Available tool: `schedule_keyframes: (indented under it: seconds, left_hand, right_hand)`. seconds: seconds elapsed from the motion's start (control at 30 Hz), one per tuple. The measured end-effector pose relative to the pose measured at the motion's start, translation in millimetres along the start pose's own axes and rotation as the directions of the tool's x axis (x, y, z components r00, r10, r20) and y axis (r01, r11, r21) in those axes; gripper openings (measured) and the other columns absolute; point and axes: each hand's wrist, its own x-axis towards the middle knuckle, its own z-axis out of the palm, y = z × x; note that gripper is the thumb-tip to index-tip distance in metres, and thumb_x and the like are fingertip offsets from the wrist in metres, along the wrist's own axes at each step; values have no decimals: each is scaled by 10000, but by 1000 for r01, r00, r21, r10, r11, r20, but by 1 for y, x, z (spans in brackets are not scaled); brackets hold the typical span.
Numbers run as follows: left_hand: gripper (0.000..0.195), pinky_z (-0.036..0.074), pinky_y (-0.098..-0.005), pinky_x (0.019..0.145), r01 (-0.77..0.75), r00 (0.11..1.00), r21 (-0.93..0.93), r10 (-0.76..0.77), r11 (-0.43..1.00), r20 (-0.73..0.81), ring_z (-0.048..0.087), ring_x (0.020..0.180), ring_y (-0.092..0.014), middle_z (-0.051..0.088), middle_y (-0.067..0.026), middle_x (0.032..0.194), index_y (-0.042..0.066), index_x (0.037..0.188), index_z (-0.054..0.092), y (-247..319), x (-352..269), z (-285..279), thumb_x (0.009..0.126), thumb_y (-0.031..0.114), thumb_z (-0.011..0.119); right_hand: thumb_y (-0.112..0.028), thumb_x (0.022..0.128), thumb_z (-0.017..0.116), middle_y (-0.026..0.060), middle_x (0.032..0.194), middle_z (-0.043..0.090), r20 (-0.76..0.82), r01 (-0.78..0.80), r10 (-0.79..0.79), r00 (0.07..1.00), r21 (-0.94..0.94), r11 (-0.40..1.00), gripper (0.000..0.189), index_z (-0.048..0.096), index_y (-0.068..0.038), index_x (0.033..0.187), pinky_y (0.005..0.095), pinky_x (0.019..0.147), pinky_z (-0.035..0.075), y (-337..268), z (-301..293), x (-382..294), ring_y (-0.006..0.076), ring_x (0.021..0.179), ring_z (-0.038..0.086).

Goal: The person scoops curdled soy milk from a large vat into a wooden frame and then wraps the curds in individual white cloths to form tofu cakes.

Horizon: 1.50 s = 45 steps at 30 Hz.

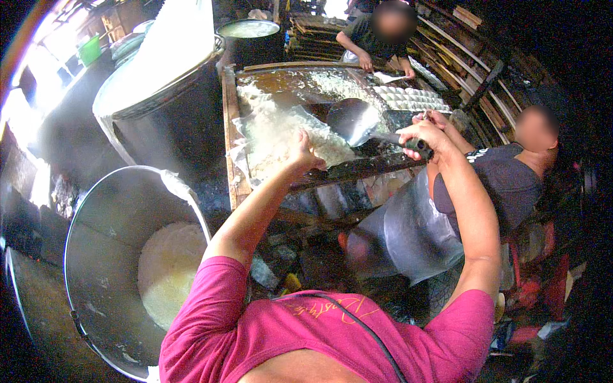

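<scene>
My right hand [421,139] grips the dark handle of a large metal scoop [354,119], whose shiny bowl is over a wooden worktable [231,139]. Fingers spread, my left hand [306,155] is at the near edge of a pale, crumbly, steaming mass [282,136] lying partly on clear plastic sheeting. Whether it touches the mass is unclear. Rows of white rolled pieces [409,98] lie at the table's far right.
A big metal pot [105,206] with pale contents stands at my lower left. Behind it is a tall drum [167,115] with white sheeting. A person [498,177] sits close on the right; another person [373,43] handles a white piece across the table.
</scene>
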Motion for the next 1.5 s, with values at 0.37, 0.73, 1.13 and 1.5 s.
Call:
schedule_keyframes:
  seconds: [0.37,0.73,1.13,1.5]
  left_hand:
    - [881,500,-259,543,107,994,-262,-105,959,23,552,646,-126,441,-141,1249,65,1378,166,68,-93,-118,687,107,711]
    - [477,469,-222,652,13,621,-490,-391,872,-679,554,792,-117,499,-79,1148,97,1254,440,61,-414,-278,799,37,571]
    - [391,462,-205,607,68,91,-419,-423,906,-901,534,713,-89,553,-61,1009,39,1167,490,42,-623,-238,785,-15,550]
    - [360,491,-305,623,528,337,-22,-234,849,-912,583,674,-189,556,-120,907,49,1073,548,16,-620,-211,720,-18,571]
  right_hand:
    - [-140,717,580,95,668,620,21,372,-551,834,-759,534,244,620,71,833,290,576,461,17,34,-26,212,559,579]
    - [-37,748,521,182,757,610,813,-33,-167,558,224,974,435,457,93,1158,185,388,422,49,327,-45,96,458,520]
    - [-182,602,634,-3,506,474,945,458,306,116,-324,828,138,543,-97,541,295,401,328,192,570,-42,113,446,444]
    - [-246,616,633,-29,482,462,835,750,549,47,-392,533,196,581,-71,544,311,384,274,188,584,-80,106,430,396]
